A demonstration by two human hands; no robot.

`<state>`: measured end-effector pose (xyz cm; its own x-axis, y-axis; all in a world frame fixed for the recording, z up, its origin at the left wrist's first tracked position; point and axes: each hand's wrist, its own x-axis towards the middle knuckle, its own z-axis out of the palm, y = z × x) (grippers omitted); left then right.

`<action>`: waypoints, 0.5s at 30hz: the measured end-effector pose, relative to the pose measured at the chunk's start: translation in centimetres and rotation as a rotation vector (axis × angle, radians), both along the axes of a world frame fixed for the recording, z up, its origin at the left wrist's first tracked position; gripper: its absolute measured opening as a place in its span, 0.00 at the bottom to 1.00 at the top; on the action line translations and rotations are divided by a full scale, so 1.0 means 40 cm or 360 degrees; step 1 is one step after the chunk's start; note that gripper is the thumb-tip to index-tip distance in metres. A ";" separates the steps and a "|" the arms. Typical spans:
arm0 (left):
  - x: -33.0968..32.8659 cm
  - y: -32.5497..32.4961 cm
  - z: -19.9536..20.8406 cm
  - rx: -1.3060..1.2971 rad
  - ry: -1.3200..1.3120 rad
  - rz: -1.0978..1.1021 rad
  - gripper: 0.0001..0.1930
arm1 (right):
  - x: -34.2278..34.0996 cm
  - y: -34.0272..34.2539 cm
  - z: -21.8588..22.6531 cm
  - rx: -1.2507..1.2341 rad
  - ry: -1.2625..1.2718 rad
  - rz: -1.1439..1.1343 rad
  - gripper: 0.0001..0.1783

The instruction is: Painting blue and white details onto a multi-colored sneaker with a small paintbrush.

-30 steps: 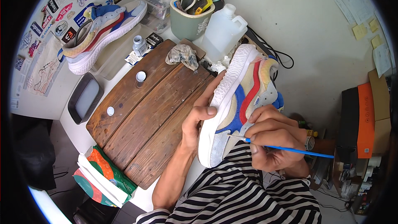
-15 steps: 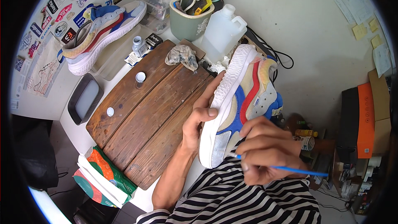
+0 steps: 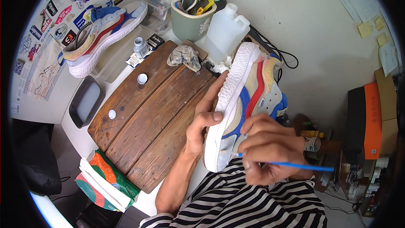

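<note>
My left hand (image 3: 205,122) grips a sneaker (image 3: 254,88) by its thick white sole, thumb on the sidewall. The shoe is tilted with its side panels facing up: beige mesh, a red stripe, blue trim and a pale grey toe. In my right hand (image 3: 272,150), a thin paintbrush (image 3: 295,166) with a blue handle is pinched between the fingers. Its tip meets the grey toe panel, low on the shoe. The matching sneaker (image 3: 105,33) rests at the far left on a clear plastic box. A small open bottle (image 3: 141,47) stands beside it.
A wooden board (image 3: 156,114) covers the middle of the white table, with two small white caps (image 3: 142,78) and a stained rag (image 3: 184,57) on it. Behind stand a translucent jug (image 3: 228,27) and a green bin of brushes (image 3: 190,21). A tissue pack (image 3: 109,181) lies at the near left.
My right hand and the brush have shifted slightly left and up, and the brush tip sits higher on the toe panel. The left hand still holds the sneaker, which has barely moved.
</note>
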<state>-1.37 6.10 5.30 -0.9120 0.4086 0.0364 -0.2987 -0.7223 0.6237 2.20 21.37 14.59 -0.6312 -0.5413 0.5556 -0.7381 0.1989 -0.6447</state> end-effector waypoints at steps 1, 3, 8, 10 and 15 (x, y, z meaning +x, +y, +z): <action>0.001 -0.001 0.001 -0.0006 -0.0019 -0.0005 0.57 | -0.006 0.001 -0.002 -0.0008 0.0013 -0.0003 0.09; 0.000 -0.002 0.003 -0.0013 -0.0011 -0.0009 0.57 | -0.019 0.004 -0.003 -0.0109 0.0086 -0.0203 0.08; 0.000 0.002 0.009 0.0026 -0.0026 0.0015 0.58 | -0.008 -0.002 0.003 -0.0038 0.0062 -0.0024 0.07; 0.001 0.003 0.010 0.0072 -0.0007 0.0048 0.58 | -0.017 0.010 0.006 -0.0080 0.0085 -0.0092 0.08; 0.000 -0.007 0.008 0.0057 -0.0026 -0.0002 0.58 | -0.049 0.025 0.033 -0.0530 -0.0029 -0.0028 0.12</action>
<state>-1.37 5.82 5.63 -0.9122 0.4082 0.0360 -0.3095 -0.7439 0.5923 0.23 22.37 15.93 -0.6505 -0.3208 0.6884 -0.7240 -0.0120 -0.6897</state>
